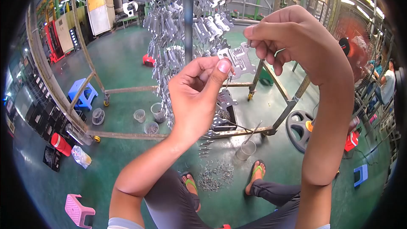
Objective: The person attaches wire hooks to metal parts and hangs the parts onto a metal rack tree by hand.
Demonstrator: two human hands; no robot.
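Observation:
My left hand (193, 91) pinches a flat stamped metal plate (240, 62) with cut-outs between thumb and fingers, holding it up at chest height. Close to the plate's upper right corner, my right hand (296, 38) is closed in a pinch on a small metal hook (249, 42), mostly hidden by the fingertips. Another metal plate (227, 97) hangs just below the left hand. Behind the hands, many similar metal parts (171, 29) hang in linked strings from the rack.
A wheeled metal frame (127, 135) surrounds the hanging parts. Loose small metal hooks (215, 176) lie heaped on the floor between my feet, near a clear plastic cup (246, 149). Stools, tubs and a large fan (354, 46) stand around; a seated person (386, 85) is at far right.

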